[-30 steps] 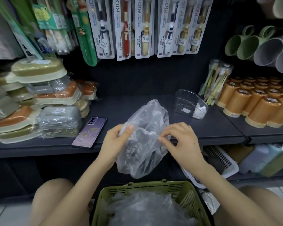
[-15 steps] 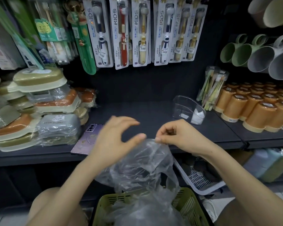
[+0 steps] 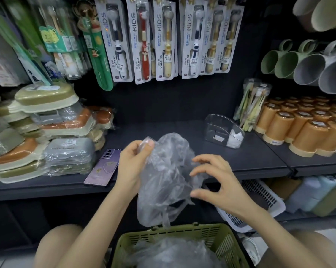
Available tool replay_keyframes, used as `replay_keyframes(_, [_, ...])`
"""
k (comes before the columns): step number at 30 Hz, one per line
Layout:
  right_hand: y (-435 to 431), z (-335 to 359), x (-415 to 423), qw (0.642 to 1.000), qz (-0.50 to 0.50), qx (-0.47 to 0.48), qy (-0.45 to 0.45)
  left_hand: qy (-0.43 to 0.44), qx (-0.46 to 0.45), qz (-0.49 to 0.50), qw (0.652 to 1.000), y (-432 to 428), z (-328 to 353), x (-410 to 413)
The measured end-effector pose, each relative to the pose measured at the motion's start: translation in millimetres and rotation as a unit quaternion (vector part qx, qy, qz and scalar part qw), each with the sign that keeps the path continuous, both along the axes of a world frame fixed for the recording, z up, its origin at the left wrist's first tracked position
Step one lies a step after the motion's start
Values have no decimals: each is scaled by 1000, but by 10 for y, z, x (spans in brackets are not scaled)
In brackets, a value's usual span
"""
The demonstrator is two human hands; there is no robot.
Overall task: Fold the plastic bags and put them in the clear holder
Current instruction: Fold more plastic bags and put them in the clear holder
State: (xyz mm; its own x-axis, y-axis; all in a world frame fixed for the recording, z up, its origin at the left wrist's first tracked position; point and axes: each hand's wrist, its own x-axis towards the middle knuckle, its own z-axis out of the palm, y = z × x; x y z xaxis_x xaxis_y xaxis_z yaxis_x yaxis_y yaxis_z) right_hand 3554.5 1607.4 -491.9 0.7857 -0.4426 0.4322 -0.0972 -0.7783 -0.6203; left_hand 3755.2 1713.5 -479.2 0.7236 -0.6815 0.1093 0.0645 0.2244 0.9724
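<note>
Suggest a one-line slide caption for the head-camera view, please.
Left hand pinches a crumpled clear plastic bag above a green slotted basket; right hand open beside it.

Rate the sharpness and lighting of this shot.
Head view: plastic bag and left hand fairly sharp; hanging packs at top left smeared; wide-angle stretch warps the mugs at right; even light, soft sheen on the toothbrush packs.

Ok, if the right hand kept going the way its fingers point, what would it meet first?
The plastic bag, almost at once. The right hand has spread fingers pointing left at the bag, which the left hand pinches at its top; whether the fingertips touch the film is unclear.
</note>
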Motion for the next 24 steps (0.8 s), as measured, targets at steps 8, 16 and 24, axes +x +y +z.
replay_keyframes(8, [-92,-198,337,994,-48,-84,47,103,-33,-5,994,7,36,126])
replay_keyframes(16, [-16,-268,543,998,0,-55,13,179,-41,7,983,68,-21,289])
replay_keyframes(24, [124,-260,773,998,-32,-48,11,260,-64,-43,962,54,-93,334])
